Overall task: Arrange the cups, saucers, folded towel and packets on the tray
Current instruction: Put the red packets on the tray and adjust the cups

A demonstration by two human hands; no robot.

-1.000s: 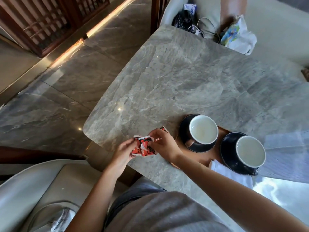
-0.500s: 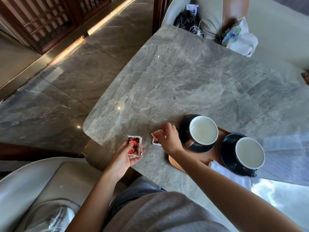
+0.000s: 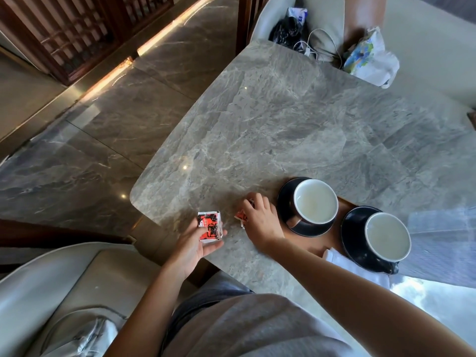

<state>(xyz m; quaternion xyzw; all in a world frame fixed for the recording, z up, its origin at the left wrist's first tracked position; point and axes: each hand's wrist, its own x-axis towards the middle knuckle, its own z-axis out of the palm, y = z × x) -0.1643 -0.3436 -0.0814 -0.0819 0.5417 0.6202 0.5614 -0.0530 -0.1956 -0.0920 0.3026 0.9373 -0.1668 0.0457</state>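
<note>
A wooden tray (image 3: 332, 235) lies near the table's front edge. On it stand two dark cups with white insides, the left cup (image 3: 315, 201) on its dark saucer (image 3: 286, 202) and the right cup (image 3: 387, 236) on its saucer (image 3: 351, 238). A white folded towel (image 3: 350, 265) lies along the tray's near side, partly under my right forearm. My left hand (image 3: 192, 247) holds a red, white and black packet (image 3: 210, 226) just above the table corner. My right hand (image 3: 260, 221) grips a second red packet (image 3: 240, 217) on the table, just left of the tray.
The grey marble table (image 3: 283, 124) stretches away behind the tray. Beyond its far edge a seat holds a black bag (image 3: 289, 28), white cables (image 3: 316, 47) and a printed white bag (image 3: 368, 57). A pale chair (image 3: 51, 292) stands at lower left beside dark marble floor.
My hands were together on the packets; they have drawn apart. The left hand now carries one packet to the left, the right hand has brought the other toward the tray.
</note>
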